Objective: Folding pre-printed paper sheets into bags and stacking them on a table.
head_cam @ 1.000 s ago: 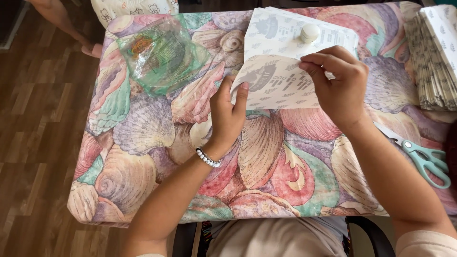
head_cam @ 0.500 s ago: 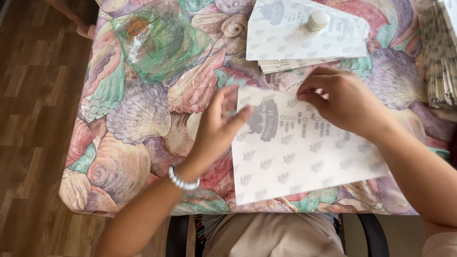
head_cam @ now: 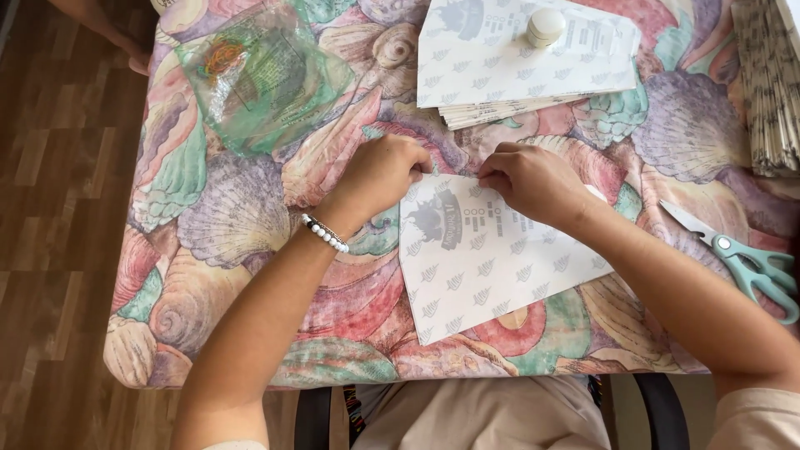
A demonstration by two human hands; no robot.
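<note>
Item, centre of frame: single printed paper sheet [head_cam: 492,262], white with a grey repeat pattern and a dark grey emblem, lying flat on a table [head_cam: 250,250] covered in a seashell-print cloth. Left hand [head_cam: 379,173], wrist wearing a white bead bracelet [head_cam: 324,234], fingers curled and pinching the sheet's upper left corner. Right hand [head_cam: 533,182], fingers likewise closed, pinching the top edge just beside the left; the two hands nearly touch. Step in hand, by judgement: the start of a fold or roll along the top edge of the sheet; the next move would call for both pinches to travel evenly so the edge stays straight, with the lower part of the sheet kept flat on the cloth. Upper centre of frame: stack of matching sheets [head_cam: 517,71], a small round cream lid or pot [head_cam: 546,27] resting on top. Upper left: crumpled clear-green plastic wrapper [head_cam: 262,79]. Right edge: teal-handled scissors [head_cam: 746,262], well apart from the sheet. Upper right corner: bundle of folded printed paper [head_cam: 771,83], partly cut off by the frame
</note>
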